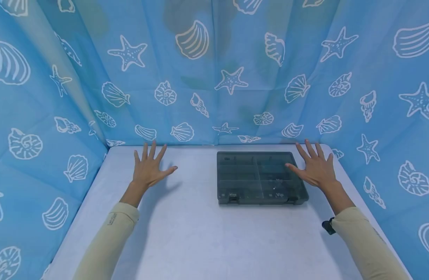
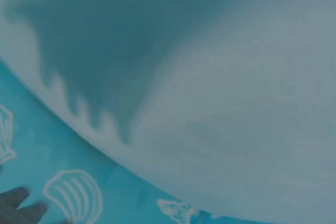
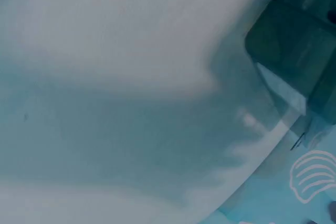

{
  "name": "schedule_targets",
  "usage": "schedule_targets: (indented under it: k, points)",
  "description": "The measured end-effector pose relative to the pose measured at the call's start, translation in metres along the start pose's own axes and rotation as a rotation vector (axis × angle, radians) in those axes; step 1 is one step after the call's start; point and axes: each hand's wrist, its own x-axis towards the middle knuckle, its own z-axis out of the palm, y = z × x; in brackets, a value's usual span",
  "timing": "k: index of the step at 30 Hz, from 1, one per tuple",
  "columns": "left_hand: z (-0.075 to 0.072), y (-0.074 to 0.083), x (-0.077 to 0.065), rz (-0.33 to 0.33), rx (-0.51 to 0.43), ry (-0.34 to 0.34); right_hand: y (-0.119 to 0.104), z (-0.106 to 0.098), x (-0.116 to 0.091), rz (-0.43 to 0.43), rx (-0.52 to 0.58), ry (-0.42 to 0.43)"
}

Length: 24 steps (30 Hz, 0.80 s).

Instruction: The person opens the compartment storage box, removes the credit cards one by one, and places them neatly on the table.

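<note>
Box [image 1: 260, 178] in head, right-wrist views only; fingers [image 1: 152, 150] of both hands [image 1: 146, 171] [image 1: 318, 170] spread apart.

On the desk [image 1: 235, 241], one compartment case [image 1: 260, 175] lies right of centre, toward the back edge; a curtain [image 1: 203, 83] hangs behind the desk and along its left and right sides. The left grip [image 1: 147, 169] is over the desk's left part, near the back edge, well apart from the case; the right grip [image 1: 316, 168] overlaps the case's right side in the head view, contact not discernible. The left sleeve [image 1: 107, 241] and right sleeve [image 1: 368, 241] extend before their grips.
</note>
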Motion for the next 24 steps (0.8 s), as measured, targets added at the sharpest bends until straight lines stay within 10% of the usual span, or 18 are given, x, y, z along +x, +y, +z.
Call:
schedule_targets:
  k: [7, 11, 19, 24]
  points:
    - [-0.01, 0.035, -0.016, -0.083, -0.378, -0.357, -0.004, -0.004, -0.008, 0.255, 0.428, -0.274]
    - [-0.007, 0.067, -0.031, -0.002, -0.637, -0.522, 0.001, 0.0, -0.008, 0.347, 0.569, -0.443]
    - [-0.003, 0.141, -0.045, 0.2, -0.965, -0.727, 0.004, 0.012, -0.005, 0.433, 0.56, -0.441]
    - [0.011, 0.178, -0.05, 0.161, -1.104, -0.795, -0.002, 0.013, -0.002, 0.449, 0.569, -0.432]
